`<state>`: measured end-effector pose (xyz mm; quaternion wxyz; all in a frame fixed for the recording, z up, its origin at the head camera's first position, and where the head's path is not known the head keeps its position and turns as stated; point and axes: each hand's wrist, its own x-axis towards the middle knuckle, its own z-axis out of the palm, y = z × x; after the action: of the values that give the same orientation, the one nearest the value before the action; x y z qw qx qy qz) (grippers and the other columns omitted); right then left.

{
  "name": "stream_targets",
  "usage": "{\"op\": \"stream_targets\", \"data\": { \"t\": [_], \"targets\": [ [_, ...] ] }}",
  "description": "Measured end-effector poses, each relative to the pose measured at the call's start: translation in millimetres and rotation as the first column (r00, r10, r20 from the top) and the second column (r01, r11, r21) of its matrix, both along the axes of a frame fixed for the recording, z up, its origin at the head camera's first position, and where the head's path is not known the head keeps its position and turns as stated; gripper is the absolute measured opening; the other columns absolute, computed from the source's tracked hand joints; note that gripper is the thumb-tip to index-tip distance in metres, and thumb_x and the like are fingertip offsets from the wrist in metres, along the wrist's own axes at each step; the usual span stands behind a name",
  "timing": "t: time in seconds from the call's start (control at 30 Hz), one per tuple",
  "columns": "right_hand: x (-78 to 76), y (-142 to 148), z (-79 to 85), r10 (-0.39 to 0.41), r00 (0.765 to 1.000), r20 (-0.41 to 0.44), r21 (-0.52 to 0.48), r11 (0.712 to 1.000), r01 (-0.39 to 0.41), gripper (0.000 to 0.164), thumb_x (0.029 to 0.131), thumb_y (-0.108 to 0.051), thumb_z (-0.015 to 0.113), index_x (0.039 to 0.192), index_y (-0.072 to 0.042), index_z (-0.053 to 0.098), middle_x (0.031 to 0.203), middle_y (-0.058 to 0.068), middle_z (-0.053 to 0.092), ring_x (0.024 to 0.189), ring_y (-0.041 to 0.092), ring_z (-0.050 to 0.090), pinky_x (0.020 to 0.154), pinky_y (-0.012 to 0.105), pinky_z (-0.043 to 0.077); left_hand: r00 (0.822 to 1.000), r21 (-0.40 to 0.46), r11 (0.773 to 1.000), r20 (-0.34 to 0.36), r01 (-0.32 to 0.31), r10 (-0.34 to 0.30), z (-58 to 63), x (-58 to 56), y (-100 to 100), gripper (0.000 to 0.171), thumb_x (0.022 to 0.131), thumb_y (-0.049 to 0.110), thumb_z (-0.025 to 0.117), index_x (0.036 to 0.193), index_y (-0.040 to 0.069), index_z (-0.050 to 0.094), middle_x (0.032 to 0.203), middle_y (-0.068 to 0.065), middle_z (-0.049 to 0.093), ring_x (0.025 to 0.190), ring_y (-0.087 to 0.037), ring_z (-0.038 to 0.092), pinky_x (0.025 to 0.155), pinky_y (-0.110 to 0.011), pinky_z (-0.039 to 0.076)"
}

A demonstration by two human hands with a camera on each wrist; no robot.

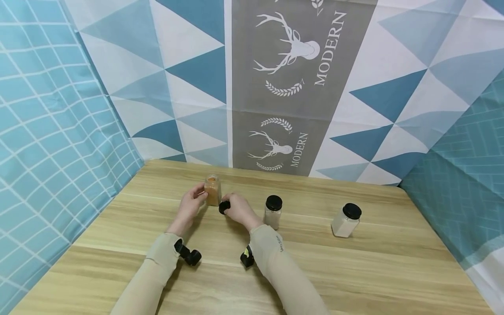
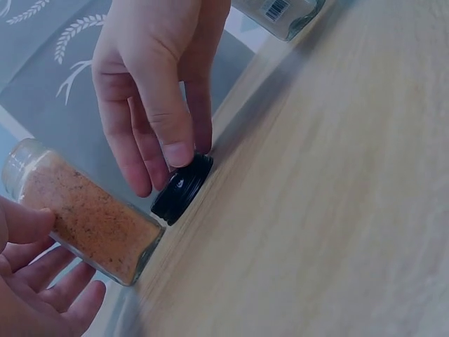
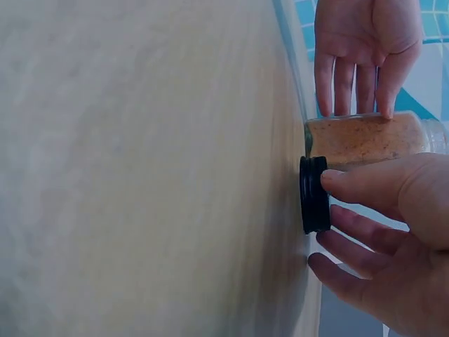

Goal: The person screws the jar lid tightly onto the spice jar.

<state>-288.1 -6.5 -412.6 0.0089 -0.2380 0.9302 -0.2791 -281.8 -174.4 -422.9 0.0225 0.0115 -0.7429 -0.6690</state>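
An uncapped glass jar (image 1: 213, 193) of orange-brown seasoning stands upright at the back left of the table. My left hand (image 1: 191, 202) holds its side, with the thumb on the front of the glass and the fingers behind. Just right of the jar, a black screw lid (image 2: 184, 189) lies right at the tabletop, top side up. The right hand (image 1: 240, 210) is over this lid, its thumb on the top near the rim and its fingertips at the far edge. In the right wrist view, the jar (image 3: 365, 138) shows behind the lid.
Two more black-capped glass jars stand to the right: one pale-filled jar (image 1: 272, 216) close beside the right forearm, another jar (image 1: 345, 224) farther off. The wooden table (image 1: 220, 284) meets a patterned cloth (image 1: 283, 151) at its back edge. Each wrist wears a small black camera.
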Motion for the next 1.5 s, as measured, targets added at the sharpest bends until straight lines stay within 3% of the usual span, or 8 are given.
{"op": "stream_targets", "data": {
  "t": [0.23, 0.53, 0.8, 1.07, 1.23, 1.5],
  "targets": [
    [-1.4, 1.6, -2.0, 0.017, 0.999, -0.027, 0.037, 0.999, -0.016, 0.035, 0.072, 0.000, 0.071, 0.105, -0.006, 0.064, 0.104, 0.009, 0.059, 0.100, 0.022, 0.055, 0.091, 0.031, 0.043, 1.000, -0.003, 1.000, -0.004, -0.003, 0.003, -1.5, 0.2, -0.6, 0.045, 0.094, 0.000, 0.040, 0.138, -0.003, 0.030, 0.138, -0.022, 0.037, 0.124, -0.034, 0.039, 0.102, -0.043, 0.035],
    [-4.6, 7.7, -7.7, -0.032, 0.999, 0.002, -0.055, 0.998, 0.032, 0.032, 0.081, -0.004, 0.063, 0.114, -0.003, 0.059, 0.115, 0.011, 0.060, 0.110, 0.025, 0.054, 0.095, 0.036, 0.042, 1.000, 0.001, 1.000, 0.018, -0.005, 0.005, -2.4, 0.6, -2.6, 0.045, 0.094, 0.001, 0.042, 0.137, -0.003, 0.032, 0.138, -0.023, 0.038, 0.123, -0.033, 0.040, 0.101, -0.043, 0.036],
    [-9.4, 11.0, -2.9, -0.066, 0.998, 0.019, -0.149, 0.987, 0.068, 0.032, 0.089, -0.009, 0.056, 0.120, -0.003, 0.055, 0.118, 0.013, 0.059, 0.111, 0.026, 0.054, 0.094, 0.037, 0.043, 0.998, -0.022, 1.000, 0.054, 0.019, -0.018, -3.4, 1.0, -5.2, 0.045, 0.095, 0.005, 0.041, 0.138, -0.001, 0.031, 0.138, -0.021, 0.038, 0.125, -0.032, 0.038, 0.102, -0.042, 0.035],
    [-14.3, 8.7, 6.4, -0.139, 0.989, 0.055, -0.273, 0.950, 0.149, 0.033, 0.091, -0.011, 0.054, 0.122, -0.004, 0.054, 0.123, 0.013, 0.056, 0.114, 0.026, 0.052, 0.095, 0.038, 0.042, 0.998, -0.032, 0.999, 0.048, 0.028, -0.027, -5.1, 1.3, -5.3, 0.046, 0.096, 0.007, 0.042, 0.139, -0.001, 0.030, 0.139, -0.021, 0.036, 0.124, -0.031, 0.038, 0.101, -0.043, 0.035],
    [-16.2, 8.0, 10.1, -0.173, 0.985, 0.028, -0.314, 0.934, 0.173, 0.030, 0.090, -0.012, 0.055, 0.119, -0.004, 0.056, 0.120, 0.013, 0.057, 0.110, 0.026, 0.053, 0.093, 0.037, 0.043, 0.998, -0.030, 0.999, 0.053, 0.023, -0.021, -4.9, 1.1, -5.7, 0.045, 0.096, 0.008, 0.042, 0.138, -0.001, 0.032, 0.139, -0.021, 0.037, 0.124, -0.030, 0.038, 0.101, -0.042, 0.035],
    [-15.4, 7.7, 18.9, -0.182, 0.981, 0.069, -0.375, 0.906, 0.195, 0.032, 0.091, -0.018, 0.054, 0.120, -0.004, 0.055, 0.116, 0.011, 0.060, 0.105, 0.024, 0.056, 0.090, 0.036, 0.045, 0.998, -0.047, 0.999, 0.057, 0.012, -0.009, -4.4, 0.8, -5.6, 0.044, 0.095, 0.009, 0.044, 0.137, -0.001, 0.034, 0.138, -0.020, 0.038, 0.124, -0.031, 0.039, 0.101, -0.042, 0.037]
  ]
}}
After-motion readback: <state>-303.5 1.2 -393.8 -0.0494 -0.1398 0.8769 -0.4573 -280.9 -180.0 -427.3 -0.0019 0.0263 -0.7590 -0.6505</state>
